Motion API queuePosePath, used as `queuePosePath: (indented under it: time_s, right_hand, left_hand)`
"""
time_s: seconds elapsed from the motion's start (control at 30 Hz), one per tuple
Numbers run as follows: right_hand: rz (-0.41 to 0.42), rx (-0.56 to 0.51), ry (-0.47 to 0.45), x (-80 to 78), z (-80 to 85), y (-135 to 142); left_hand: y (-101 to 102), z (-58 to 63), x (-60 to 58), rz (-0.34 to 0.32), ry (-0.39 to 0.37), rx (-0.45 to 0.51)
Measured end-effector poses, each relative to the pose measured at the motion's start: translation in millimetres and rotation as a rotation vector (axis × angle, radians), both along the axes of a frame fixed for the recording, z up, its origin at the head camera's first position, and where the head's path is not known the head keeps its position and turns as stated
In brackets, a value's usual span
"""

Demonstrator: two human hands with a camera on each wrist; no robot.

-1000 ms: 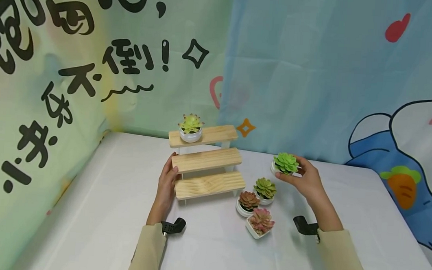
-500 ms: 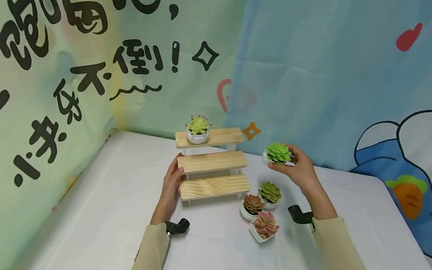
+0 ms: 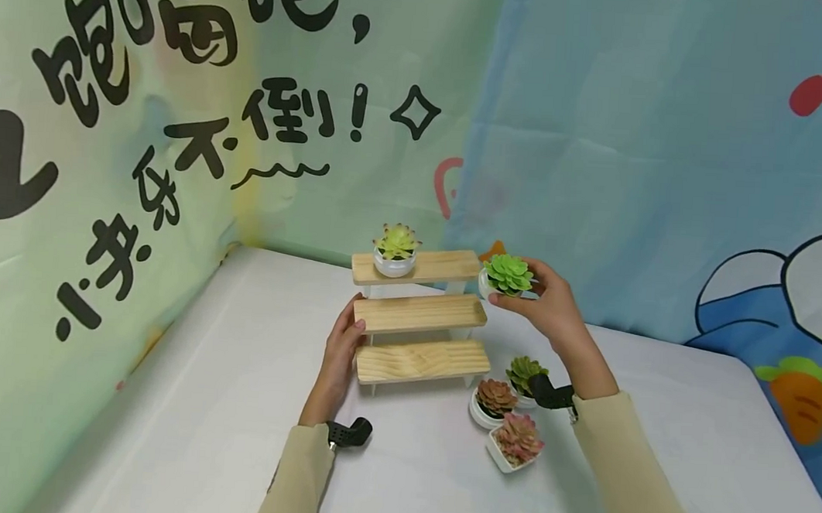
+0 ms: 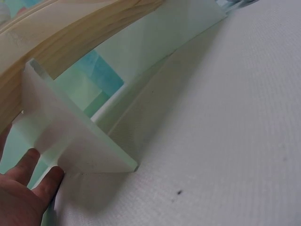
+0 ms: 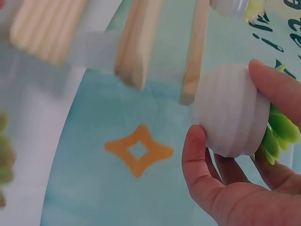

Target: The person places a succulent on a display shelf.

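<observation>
In the head view my right hand (image 3: 551, 306) pinches the white pot of a bright green succulent (image 3: 509, 275) beside the right end of the top step, above the table. The right wrist view shows thumb and fingers round the ribbed white pot (image 5: 230, 110), its leaves partly behind the hand. A three-tier wooden display stand (image 3: 422, 315) has white side supports. My left hand (image 3: 339, 357) holds its left side, thumb at the middle step's end; in the left wrist view its fingers (image 4: 49, 186) are at the side panel (image 4: 75, 127). A yellow-green succulent (image 3: 396, 249) sits on the top step.
On the white table (image 3: 236, 402), right of the stand, are a dark green succulent (image 3: 527, 371), partly behind the right wrist camera, a brown succulent (image 3: 494, 400) and a pink succulent (image 3: 516, 442) in a square pot. Printed cloth (image 3: 597, 158) hangs close behind the stand.
My right hand has carried the bright green succulent left and up, from right of the stand to the top step's end. The left hand stays at the stand; the head view has shifted slightly.
</observation>
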State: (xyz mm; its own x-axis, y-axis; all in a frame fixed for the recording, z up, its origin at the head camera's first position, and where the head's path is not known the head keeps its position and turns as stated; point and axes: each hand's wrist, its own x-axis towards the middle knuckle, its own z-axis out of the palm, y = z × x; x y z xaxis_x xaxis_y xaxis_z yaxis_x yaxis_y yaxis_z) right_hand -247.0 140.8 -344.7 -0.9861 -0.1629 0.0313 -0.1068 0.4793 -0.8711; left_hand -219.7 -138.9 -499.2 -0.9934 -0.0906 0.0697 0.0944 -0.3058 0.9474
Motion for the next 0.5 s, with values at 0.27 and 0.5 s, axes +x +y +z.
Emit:
queuePosePath:
  time_s: [0.27, 0.5]
  right_hand:
    - [0.027, -0.019, -0.001, -14.2, 4.5, -22]
    - [0.031, -0.035, 0.001, -22.3, 6.7, -40]
  left_hand:
    - [-1, 0.6, -3.5, -0.008, 0.012, -0.008]
    - [-2, -0.4, -5.2, -0.007, 0.010, 0.003]
